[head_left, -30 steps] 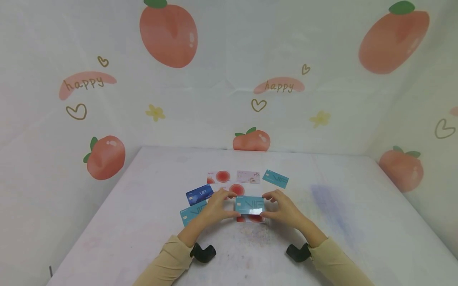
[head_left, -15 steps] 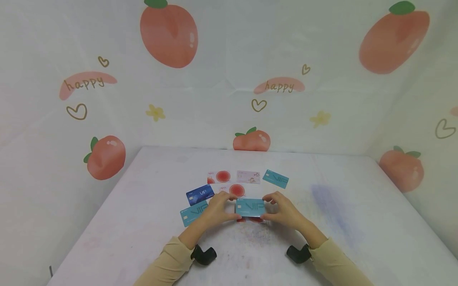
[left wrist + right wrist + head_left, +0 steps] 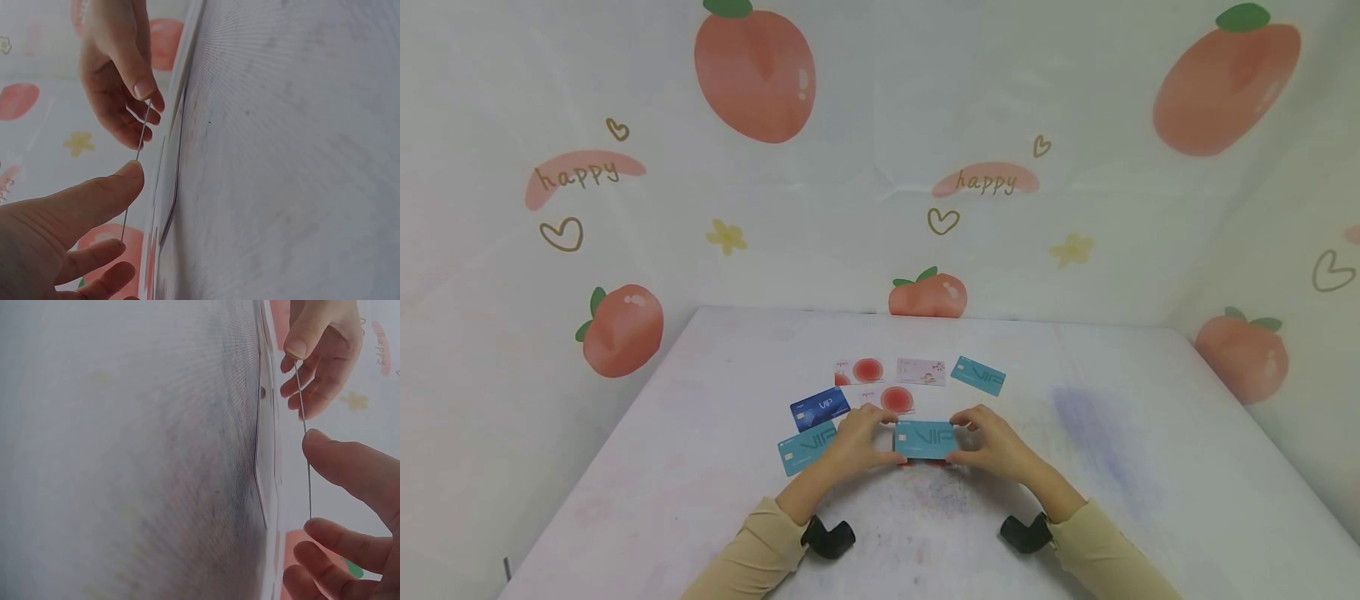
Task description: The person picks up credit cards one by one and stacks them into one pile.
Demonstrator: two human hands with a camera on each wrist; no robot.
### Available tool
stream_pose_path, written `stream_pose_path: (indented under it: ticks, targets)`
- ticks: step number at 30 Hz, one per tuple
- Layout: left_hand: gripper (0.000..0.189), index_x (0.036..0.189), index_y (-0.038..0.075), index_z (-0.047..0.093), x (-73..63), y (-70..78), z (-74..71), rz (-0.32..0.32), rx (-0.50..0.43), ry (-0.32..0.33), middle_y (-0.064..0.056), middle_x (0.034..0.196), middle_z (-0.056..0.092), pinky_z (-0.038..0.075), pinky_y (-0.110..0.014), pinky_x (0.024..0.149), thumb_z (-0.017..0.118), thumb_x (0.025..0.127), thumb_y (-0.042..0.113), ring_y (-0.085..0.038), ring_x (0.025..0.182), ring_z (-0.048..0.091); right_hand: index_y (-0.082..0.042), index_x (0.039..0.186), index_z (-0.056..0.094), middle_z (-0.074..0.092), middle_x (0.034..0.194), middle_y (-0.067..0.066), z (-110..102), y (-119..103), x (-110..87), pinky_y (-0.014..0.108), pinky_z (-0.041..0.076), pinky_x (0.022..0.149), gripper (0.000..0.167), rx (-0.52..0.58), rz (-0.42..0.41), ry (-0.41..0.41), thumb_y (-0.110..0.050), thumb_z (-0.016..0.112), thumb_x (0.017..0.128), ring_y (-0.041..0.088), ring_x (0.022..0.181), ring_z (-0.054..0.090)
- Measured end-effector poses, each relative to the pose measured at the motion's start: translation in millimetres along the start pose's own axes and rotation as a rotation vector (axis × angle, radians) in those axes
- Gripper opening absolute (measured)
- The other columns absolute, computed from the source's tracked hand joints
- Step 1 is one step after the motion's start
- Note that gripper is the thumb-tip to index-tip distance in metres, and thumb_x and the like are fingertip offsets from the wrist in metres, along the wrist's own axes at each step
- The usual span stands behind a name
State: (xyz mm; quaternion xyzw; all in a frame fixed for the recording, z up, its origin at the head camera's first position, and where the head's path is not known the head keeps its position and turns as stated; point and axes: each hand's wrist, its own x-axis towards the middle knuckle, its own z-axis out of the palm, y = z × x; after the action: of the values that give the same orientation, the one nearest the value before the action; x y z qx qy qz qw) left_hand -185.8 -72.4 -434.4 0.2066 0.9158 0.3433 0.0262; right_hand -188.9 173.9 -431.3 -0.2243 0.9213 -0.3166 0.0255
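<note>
Both hands hold a teal card (image 3: 925,440) between them over the middle of the worktop (image 3: 685,467). It is a flat, glossy rectangle with a small chip and "VIP" lettering; seen edge-on from the wrists, it is a thin line raised off the surface. The fingers of the left hand (image 3: 852,440) pinch its left end at the long edges, thumb on the near one; the fingers of the right hand (image 3: 997,442) grip the right end likewise. Below it lies a red-printed card (image 3: 940,463), mostly hidden in the head view.

Just left are a dark blue card (image 3: 818,408) and a second teal card (image 3: 805,448), both tilted. Beyond the hands lie two white cards with round red discs, one near (image 3: 887,399) and one far (image 3: 859,372), then a pale pink card (image 3: 921,372) and a slanted third teal card (image 3: 978,376). The worktop is whitish and smudged, with a bluish stain; the backdrop (image 3: 865,100) is creased and printed with peaches.

Against a second ago, the held card sits a little nearer the person, its bright glare is gone, and it covers more of the red-printed card. The near white card shows more fully. The other cards have not moved.
</note>
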Motion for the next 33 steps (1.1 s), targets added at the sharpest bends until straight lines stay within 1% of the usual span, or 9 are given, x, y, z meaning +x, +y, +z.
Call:
stream_pose_path:
  ticks: [8, 14, 20, 24, 29, 33]
  targets:
    - [0.055, 0.114, 0.004, 0.061, -0.1, 0.1, 2.4, 0.006, 0.039, 0.003, -0.013, 0.112, 0.059, 0.041, -0.047, 0.092, 0.080, 0.070, 0.030, -0.028, 0.105, 0.050, -0.003, 0.110, 0.059, 0.059, 0.105, 0.009, -0.1, 0.8, 0.2, 0.035, 0.048, 0.081, 0.048, -0.013, -0.005, -0.015, -0.027, 0.078, 0.073, 0.022, 0.095, 0.055]
    - [0.055, 0.113, 0.005, 0.062, 0.4, -0.4, 4.7, 0.004, 0.072, -0.001, -0.013, 0.111, 0.058, 0.041, -0.045, 0.089, 0.080, 0.069, 0.032, -0.028, 0.104, 0.049, -0.001, 0.110, 0.059, 0.058, 0.105, 0.010, -0.6, 0.1, 0.2, 0.035, 0.049, 0.080, 0.049, -0.018, -0.007, -0.037, -0.026, 0.078, 0.073, 0.023, 0.094, 0.055]
    - [0.055, 0.114, 0.005, 0.062, 1.3, 1.3, 5.1, -0.008, 0.096, -0.014, -0.012, 0.110, 0.057, 0.040, -0.044, 0.088, 0.080, 0.070, 0.034, -0.026, 0.102, 0.048, -0.002, 0.110, 0.060, 0.058, 0.102, 0.008, -0.3, -1.9, 0.5, 0.036, 0.048, 0.080, 0.049, -0.017, 0.042, -0.057, -0.027, 0.079, 0.072, 0.021, 0.094, 0.054]
    - [0.055, 0.113, 0.005, 0.062, 1.3, 2.7, 4.9, -0.016, 0.106, -0.018, -0.012, 0.110, 0.057, 0.039, -0.046, 0.088, 0.080, 0.070, 0.033, -0.027, 0.103, 0.048, -0.002, 0.110, 0.060, 0.057, 0.100, 0.007, -0.2, -3.5, 0.7, 0.037, 0.048, 0.081, 0.049, -0.014, 0.071, -0.065, -0.027, 0.079, 0.072, 0.021, 0.094, 0.053]
    - [0.054, 0.115, 0.005, 0.062, 1.3, 3.1, 6.2, -0.040, 0.102, -0.028, -0.014, 0.114, 0.057, 0.037, -0.052, 0.096, 0.079, 0.071, 0.032, -0.032, 0.112, 0.048, -0.002, 0.110, 0.061, 0.058, 0.103, 0.007, 0.3, -4.6, 2.3, 0.037, 0.048, 0.082, 0.050, -0.010, 0.120, -0.080, -0.027, 0.080, 0.071, 0.020, 0.094, 0.054]
    - [0.055, 0.116, 0.005, 0.062, 1.4, 3.9, 6.6, -0.051, 0.118, -0.032, -0.014, 0.115, 0.057, 0.037, -0.052, 0.098, 0.079, 0.071, 0.033, -0.032, 0.114, 0.048, -0.002, 0.110, 0.061, 0.059, 0.104, 0.007, 0.8, -5.4, 3.3, 0.038, 0.048, 0.083, 0.050, -0.012, 0.135, -0.091, -0.027, 0.080, 0.071, 0.020, 0.094, 0.054]
